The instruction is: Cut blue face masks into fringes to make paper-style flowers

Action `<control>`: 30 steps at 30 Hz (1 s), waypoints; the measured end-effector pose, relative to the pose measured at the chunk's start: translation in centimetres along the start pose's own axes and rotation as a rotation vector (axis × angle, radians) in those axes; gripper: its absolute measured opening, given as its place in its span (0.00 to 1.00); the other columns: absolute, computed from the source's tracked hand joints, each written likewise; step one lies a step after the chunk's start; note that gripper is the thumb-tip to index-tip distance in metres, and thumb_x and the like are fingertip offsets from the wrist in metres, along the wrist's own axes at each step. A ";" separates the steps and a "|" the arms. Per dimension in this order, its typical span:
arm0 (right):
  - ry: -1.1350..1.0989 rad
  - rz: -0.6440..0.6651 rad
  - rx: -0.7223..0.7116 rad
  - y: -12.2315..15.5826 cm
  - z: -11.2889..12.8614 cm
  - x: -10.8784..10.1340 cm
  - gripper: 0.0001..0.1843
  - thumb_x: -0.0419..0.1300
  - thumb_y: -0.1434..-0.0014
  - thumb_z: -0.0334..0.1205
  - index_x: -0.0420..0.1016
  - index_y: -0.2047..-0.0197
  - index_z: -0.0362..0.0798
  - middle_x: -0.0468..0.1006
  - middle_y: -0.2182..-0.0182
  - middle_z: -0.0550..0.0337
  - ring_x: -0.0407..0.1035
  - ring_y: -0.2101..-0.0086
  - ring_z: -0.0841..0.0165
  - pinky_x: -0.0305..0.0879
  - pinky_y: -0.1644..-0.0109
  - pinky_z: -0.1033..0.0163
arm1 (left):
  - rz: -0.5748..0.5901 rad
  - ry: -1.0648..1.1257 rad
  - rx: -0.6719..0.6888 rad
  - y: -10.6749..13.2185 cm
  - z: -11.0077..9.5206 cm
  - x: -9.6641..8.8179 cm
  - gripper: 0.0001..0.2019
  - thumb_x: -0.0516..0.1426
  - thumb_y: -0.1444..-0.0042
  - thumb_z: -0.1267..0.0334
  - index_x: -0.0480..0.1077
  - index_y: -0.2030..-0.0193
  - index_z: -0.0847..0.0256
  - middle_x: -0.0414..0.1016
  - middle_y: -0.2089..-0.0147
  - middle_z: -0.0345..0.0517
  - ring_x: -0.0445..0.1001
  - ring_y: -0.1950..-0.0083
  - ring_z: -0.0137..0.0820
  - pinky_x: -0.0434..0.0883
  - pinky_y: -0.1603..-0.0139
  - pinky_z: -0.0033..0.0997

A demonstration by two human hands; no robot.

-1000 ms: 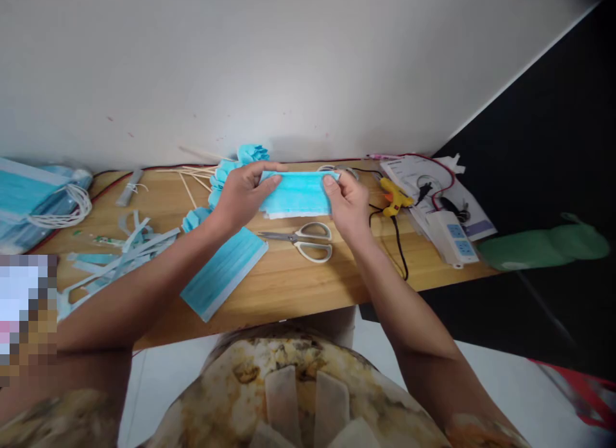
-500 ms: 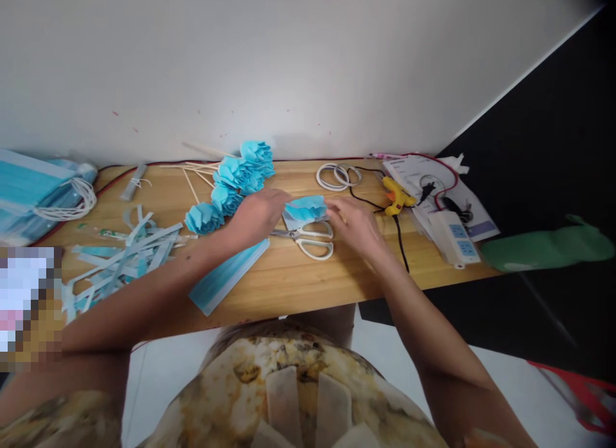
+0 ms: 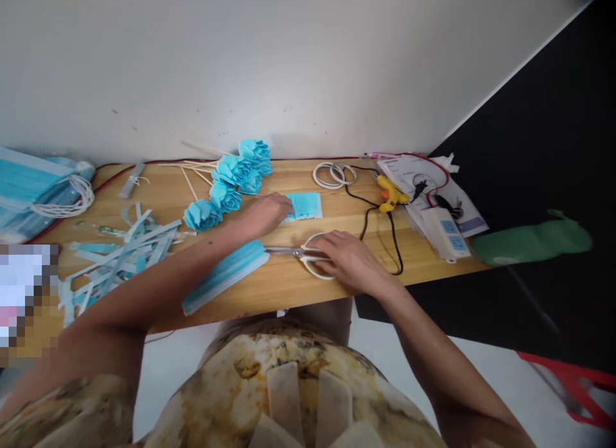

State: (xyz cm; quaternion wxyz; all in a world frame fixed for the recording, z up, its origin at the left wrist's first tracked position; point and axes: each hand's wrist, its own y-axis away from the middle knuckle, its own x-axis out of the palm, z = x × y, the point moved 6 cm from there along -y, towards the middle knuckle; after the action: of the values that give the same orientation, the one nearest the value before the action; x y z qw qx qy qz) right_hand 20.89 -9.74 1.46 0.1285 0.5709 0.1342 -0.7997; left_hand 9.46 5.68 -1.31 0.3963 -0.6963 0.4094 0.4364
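Observation:
My left hand (image 3: 269,214) is closed at the left edge of a small pleated piece of blue face-mask fabric (image 3: 308,205) lying on the wooden table. The fingertips pinch its corner. Nearer to me, my right hand (image 3: 347,257) has its fingers in the white handles of a pair of scissors (image 3: 290,251). The scissor blades point left, their tips at the end of a long pleated blue mask strip (image 3: 226,276). Behind my left hand lie several blue fabric flowers (image 3: 225,196) on thin wooden sticks.
Cut white and blue strips (image 3: 128,255) are heaped at the left, near a bag of masks (image 3: 33,185). Tape rolls (image 3: 328,176), a yellow glue gun (image 3: 391,192) with a black cord, a power strip (image 3: 447,233) and a green bottle (image 3: 532,241) stand to the right.
My right hand has let go of the small mask piece, come nearer to me and taken hold of the scissors. The mask piece now lies flatter beside my left hand.

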 end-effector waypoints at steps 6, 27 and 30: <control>-0.117 -0.240 0.482 2.1 -6.8 -2.8 0.19 0.64 0.40 0.42 0.74 0.46 0.51 0.83 0.58 0.53 0.76 0.60 0.58 0.68 0.58 0.56 | 0.052 -0.269 -0.093 1.1 0.8 -0.5 0.15 0.47 0.34 0.72 0.75 0.56 0.67 0.78 0.55 0.58 0.75 0.51 0.42 0.71 0.50 0.40; -0.300 -0.036 0.246 -13.6 -8.5 -1.0 0.07 0.63 0.46 0.37 0.78 0.64 0.44 0.80 0.68 0.58 0.70 0.67 0.66 0.61 0.62 0.63 | -0.296 0.169 -0.257 3.6 2.2 -2.9 0.23 0.57 0.37 0.62 0.67 0.35 0.61 0.65 0.30 0.58 0.63 0.28 0.45 0.61 0.29 0.50; -0.380 -0.208 0.161 -12.2 -7.0 -3.0 0.04 0.61 0.47 0.37 0.76 0.67 0.46 0.78 0.69 0.60 0.69 0.67 0.67 0.60 0.61 0.62 | -0.428 0.237 -0.256 3.3 1.9 -5.1 0.34 0.64 0.45 0.62 0.62 0.31 0.60 0.67 0.31 0.57 0.64 0.29 0.45 0.62 0.29 0.49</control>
State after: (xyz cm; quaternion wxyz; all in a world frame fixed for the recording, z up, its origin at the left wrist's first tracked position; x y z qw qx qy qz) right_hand 23.57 4.26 2.91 0.0223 0.4014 0.1014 -0.9100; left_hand 4.48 7.36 2.19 0.3375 -0.8577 0.2378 0.3064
